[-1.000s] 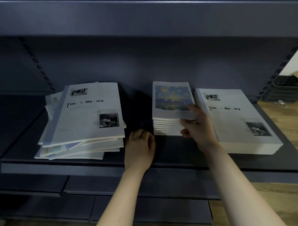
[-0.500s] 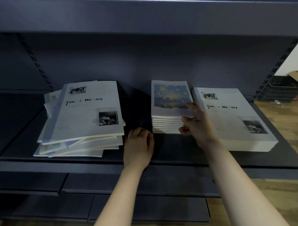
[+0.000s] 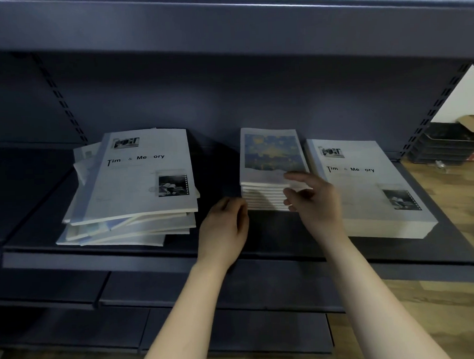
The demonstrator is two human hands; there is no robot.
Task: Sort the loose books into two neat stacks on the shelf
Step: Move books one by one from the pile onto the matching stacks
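On the dark shelf (image 3: 152, 253) sit three groups of books. A messy pile of loose books (image 3: 133, 189) lies at the left, topped by a white "Time & Memory" cover. In the middle stands a neat small stack (image 3: 270, 156) with a blue-and-yellow painted cover. At the right is a neat stack of large "Time & Memory" books (image 3: 366, 190). My right hand (image 3: 317, 203) holds the small stack's front right corner, thumb on the cover, fingers curled against the front edge. My left hand (image 3: 224, 228) rests on the shelf with its fingertips at the stack's front left corner.
An upper shelf board (image 3: 223, 22) overhangs the books. Lower shelves (image 3: 128, 328) jut out below my arms. Black trays (image 3: 443, 146) and a cardboard box (image 3: 472, 123) sit on the wooden floor (image 3: 452, 292) at the far right.
My left hand has slid slightly right toward the small stack's corner. My right hand's fingers have loosened a little at the same corner. The books have not moved.
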